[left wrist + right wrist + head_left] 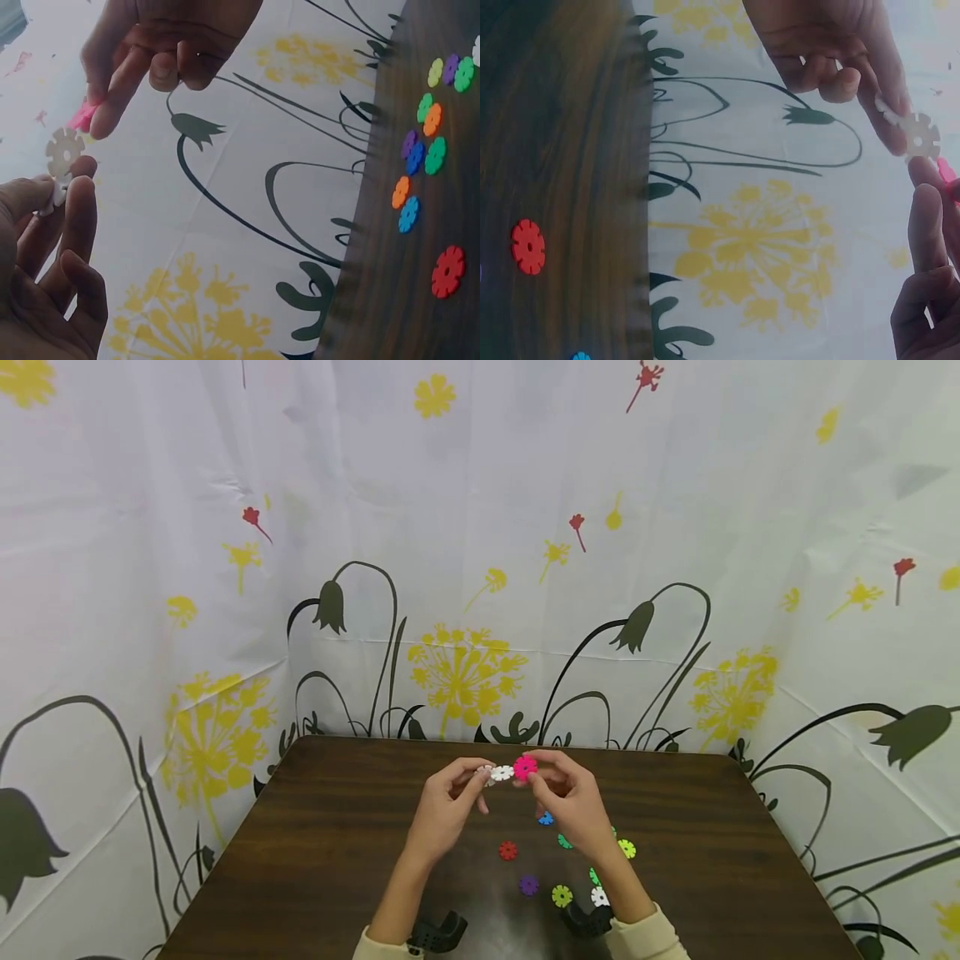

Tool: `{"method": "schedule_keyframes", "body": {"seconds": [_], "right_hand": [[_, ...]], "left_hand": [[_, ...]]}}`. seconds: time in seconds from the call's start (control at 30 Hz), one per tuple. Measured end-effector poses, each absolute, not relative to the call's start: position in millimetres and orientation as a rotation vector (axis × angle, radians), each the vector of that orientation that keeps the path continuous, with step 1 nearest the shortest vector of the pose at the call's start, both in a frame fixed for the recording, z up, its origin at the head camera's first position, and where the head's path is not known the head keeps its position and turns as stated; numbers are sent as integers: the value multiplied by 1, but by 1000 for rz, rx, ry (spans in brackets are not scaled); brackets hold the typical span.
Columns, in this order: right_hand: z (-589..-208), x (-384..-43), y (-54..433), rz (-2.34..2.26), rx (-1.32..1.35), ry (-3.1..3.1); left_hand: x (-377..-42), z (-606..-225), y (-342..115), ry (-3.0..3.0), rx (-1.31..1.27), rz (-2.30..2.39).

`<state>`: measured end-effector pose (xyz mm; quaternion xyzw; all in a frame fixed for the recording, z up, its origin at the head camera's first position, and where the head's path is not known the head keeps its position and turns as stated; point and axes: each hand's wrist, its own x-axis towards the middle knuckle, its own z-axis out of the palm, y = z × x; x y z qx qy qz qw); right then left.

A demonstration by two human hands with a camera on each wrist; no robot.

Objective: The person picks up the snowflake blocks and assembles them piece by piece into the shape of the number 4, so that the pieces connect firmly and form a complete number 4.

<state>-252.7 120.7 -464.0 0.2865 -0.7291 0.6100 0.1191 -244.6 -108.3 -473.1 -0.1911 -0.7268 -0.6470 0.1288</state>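
A white cloth backdrop (480,527) printed with yellow dandelions, red sprigs and dark drooping flowers surrounds a dark wooden table (337,860) on three sides; a person in cream sleeves holds both hands raised above the far middle of the table, with nothing between them and the camera; the left hand (444,814) has its fingers curled and pinches white notched discs (501,772), which from the left wrist view look like two pieces already slotted together, though the lower one is partly hidden by the fingers; the right hand (573,802), fingers likewise curled, pinches a pink disc (525,767) between thumb and forefinger, its edge meeting the edge of the white one; I judge the work to be at an early stage, with only a small white cluster joined and the pink piece at the point of being fitted, whether it is seated yet cannot be told; many loose pieces lie flat on the table below the right wrist and remain unused: a red disc (508,850) alone, a purple disc (528,885), a yellow-green disc (562,896), a blue disc (546,818) partly behind the hand, and further green, white and orange ones near them; dark wrist-camera mounts (438,933) show at the bottom edge.
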Motion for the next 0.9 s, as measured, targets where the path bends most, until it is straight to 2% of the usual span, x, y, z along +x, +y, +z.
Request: {"method": "schedule_keyframes", "body": {"seconds": [0.57,0.9], "right_hand": [[-466,-247,115,1752,704,-2115],[-458,-239,113,1766,645,-2147]], "left_hand": [[-241,-470,-96,-2055,-539,-2014],[-240,-464,-99,-2079,-639,-2009]]}}
